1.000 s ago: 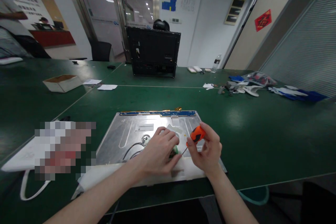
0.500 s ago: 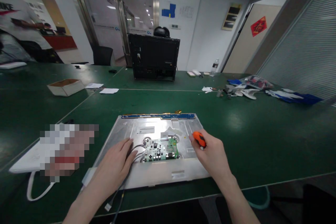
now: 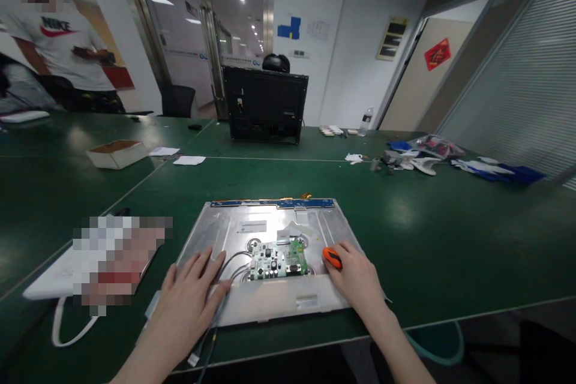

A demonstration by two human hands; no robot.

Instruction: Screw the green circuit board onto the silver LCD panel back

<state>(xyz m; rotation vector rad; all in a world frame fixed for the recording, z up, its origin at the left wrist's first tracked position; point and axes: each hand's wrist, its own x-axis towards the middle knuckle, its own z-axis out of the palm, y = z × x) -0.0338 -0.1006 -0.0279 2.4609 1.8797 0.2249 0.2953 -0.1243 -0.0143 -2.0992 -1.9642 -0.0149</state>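
An LCD panel lies flat in front of me, its metal back facing up. A green circuit board sits at its middle, with dark cables running from the board's left side. My left hand rests with spread fingers on the panel's left part, the thumb by the cables. On the panel's right part, my right hand is closed around an orange-and-black screwdriver. Only its rounded handle shows; the shaft is hidden. A blue strip board runs along the panel's far edge.
At left lie a white, partly blurred item with a strap, and an open box. A black monitor stands at the back. Gloves and bags lie at far right, near a bottle. A person stands beyond the table.
My right hand has moved slightly left and nearer to me with the screwdriver. My left hand has shifted left, and its fingers are more spread. The view has tilted slightly.
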